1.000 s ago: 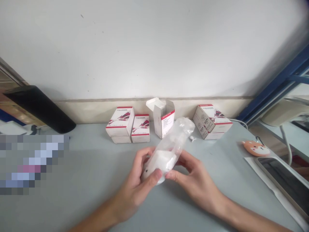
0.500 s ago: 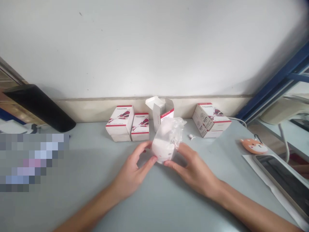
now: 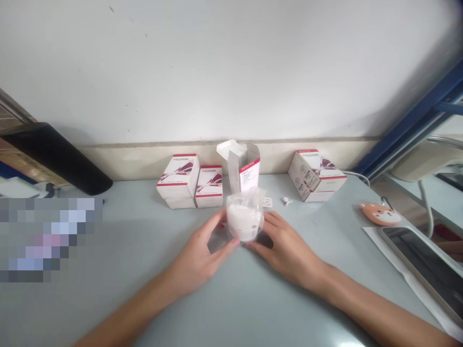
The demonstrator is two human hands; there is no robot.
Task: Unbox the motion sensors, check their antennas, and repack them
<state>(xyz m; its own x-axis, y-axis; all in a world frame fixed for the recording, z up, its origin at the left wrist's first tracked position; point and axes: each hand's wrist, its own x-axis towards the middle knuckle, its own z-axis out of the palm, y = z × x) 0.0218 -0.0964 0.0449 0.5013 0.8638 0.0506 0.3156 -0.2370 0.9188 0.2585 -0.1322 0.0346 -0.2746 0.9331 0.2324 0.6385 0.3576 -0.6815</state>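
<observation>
A rounded white device in a clear plastic bag (image 3: 244, 222) stands on the grey table between my hands. My left hand (image 3: 202, 250) has thumb and fingers on its left side, and my right hand (image 3: 287, 248) grips its right side. Right behind it is an upright open box (image 3: 249, 177) with its flaps raised. A small white flat piece (image 3: 267, 202) lies behind the bag, at its right. Further right sits a little white part (image 3: 286, 201).
Closed red-and-white boxes stand at the left (image 3: 178, 185) and at the right (image 3: 318, 176) by the wall. A black cylinder (image 3: 60, 156) is at the far left. An orange animal-faced case (image 3: 380, 214) and a phone (image 3: 427, 270) lie at the right.
The top of the plastic bag has sunk down over the device, so the small flat piece behind it now shows. Both hands stay around the device; the view has shifted slightly.
</observation>
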